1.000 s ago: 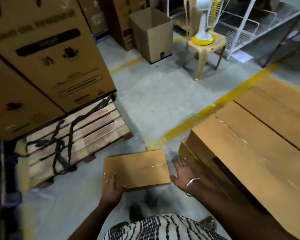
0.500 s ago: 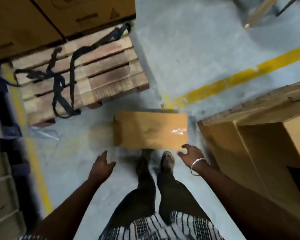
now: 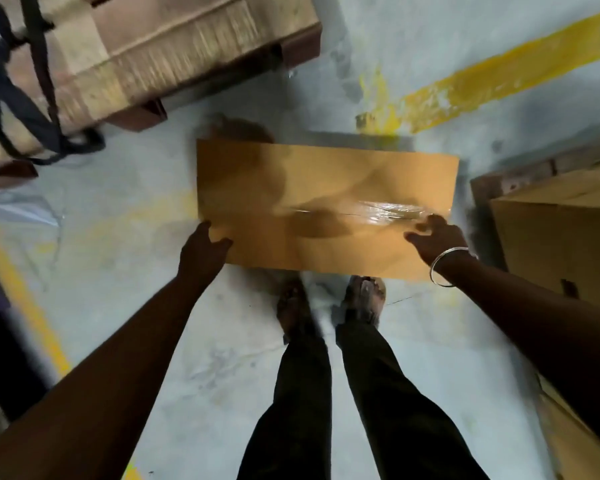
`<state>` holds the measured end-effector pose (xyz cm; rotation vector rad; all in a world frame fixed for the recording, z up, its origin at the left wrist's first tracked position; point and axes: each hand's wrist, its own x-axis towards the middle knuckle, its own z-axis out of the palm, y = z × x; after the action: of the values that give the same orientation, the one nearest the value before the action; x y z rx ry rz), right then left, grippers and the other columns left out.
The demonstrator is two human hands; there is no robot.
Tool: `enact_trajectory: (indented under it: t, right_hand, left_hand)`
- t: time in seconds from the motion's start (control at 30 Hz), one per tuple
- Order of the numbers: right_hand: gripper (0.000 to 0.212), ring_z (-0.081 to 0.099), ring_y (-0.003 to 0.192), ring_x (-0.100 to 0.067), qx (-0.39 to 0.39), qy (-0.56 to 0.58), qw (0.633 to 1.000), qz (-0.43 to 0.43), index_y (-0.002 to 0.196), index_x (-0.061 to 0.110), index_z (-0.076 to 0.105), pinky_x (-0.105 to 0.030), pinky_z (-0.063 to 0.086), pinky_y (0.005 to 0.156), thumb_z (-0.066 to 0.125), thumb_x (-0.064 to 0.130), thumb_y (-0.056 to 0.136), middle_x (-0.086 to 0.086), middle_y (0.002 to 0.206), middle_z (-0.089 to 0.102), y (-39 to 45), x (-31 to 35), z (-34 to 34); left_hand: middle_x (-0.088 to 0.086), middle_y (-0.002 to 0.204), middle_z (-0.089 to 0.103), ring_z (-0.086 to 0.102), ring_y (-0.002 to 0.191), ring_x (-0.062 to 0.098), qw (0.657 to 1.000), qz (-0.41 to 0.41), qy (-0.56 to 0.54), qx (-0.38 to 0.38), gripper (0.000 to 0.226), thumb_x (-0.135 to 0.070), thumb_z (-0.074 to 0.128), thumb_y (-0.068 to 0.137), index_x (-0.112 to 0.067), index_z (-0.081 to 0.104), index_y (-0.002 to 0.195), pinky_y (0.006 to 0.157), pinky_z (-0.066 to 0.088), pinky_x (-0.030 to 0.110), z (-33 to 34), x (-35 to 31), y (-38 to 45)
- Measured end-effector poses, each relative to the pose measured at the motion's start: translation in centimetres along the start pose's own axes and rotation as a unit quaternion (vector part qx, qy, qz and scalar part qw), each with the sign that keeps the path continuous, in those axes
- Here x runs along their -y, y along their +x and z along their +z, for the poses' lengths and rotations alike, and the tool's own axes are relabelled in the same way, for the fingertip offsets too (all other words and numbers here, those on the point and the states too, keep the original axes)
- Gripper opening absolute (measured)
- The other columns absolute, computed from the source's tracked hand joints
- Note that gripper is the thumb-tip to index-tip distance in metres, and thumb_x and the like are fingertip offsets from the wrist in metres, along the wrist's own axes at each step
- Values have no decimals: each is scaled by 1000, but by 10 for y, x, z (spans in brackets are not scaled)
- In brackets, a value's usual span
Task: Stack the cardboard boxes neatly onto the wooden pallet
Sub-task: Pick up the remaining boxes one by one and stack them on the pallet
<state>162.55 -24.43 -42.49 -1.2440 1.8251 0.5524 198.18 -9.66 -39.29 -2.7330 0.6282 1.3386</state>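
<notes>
With the flat cardboard box [image 3: 326, 206] on the floor just beyond your feet, near-right of the wooden pallet [image 3: 146, 53], close your open left hand [image 3: 201, 247] and open right hand [image 3: 433, 237] squarely on its near corners

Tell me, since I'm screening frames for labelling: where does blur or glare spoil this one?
Head view: motion blur smears the pallet and right hand; glare whitens the tape on the box; shadows blotch the box top; wide-angle distortion stretches the arms.
</notes>
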Motion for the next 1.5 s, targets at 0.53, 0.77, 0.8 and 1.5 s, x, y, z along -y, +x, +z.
enact_trajectory:
  t: [0.53, 0.77, 0.8, 1.5]
  right_hand:
    - [51, 65, 92, -20, -85, 213, 971, 70, 99, 22, 57, -37, 55, 89, 80, 46, 60, -2, 103, 67, 78, -33, 13]
    - [52, 57, 94, -26, -143, 211, 965, 58, 125, 22, 55, -32, 44, 84, 72, 41, 80, -5, 109, 63, -15, -14, -39]
    - [51, 60, 96, -29, -152, 206, 965, 57, 124, 23, 56, -34, 46, 86, 71, 42, 79, -8, 112, 64, -37, -10, -50]
    - [66, 52, 117, -43, -364, 222, 897, -114, 128, 11, 50, -46, 41, 97, 73, 48, 79, -21, 124, 58, -458, 83, -295]
  left_hand:
    - [20, 119, 59, 55, 103, 40, 979, -68, -192, -16, 54, 1, 59, 77, 3, 52, 131, 84, 46, 48, 18, 39, 114]
    - [13, 111, 61, 58, 97, 33, 962, -52, -266, -37, 72, -3, 49, 53, -4, 58, 125, 84, 48, 47, -41, 21, 31]
    - [12, 111, 62, 58, 98, 33, 961, -55, -270, -32, 72, -4, 49, 54, -5, 58, 125, 85, 49, 48, -54, 19, 14]
    - [10, 95, 61, 56, 93, 33, 883, 125, -430, -138, 31, -3, 47, 93, -14, 57, 120, 69, 44, 36, -357, -49, -306]
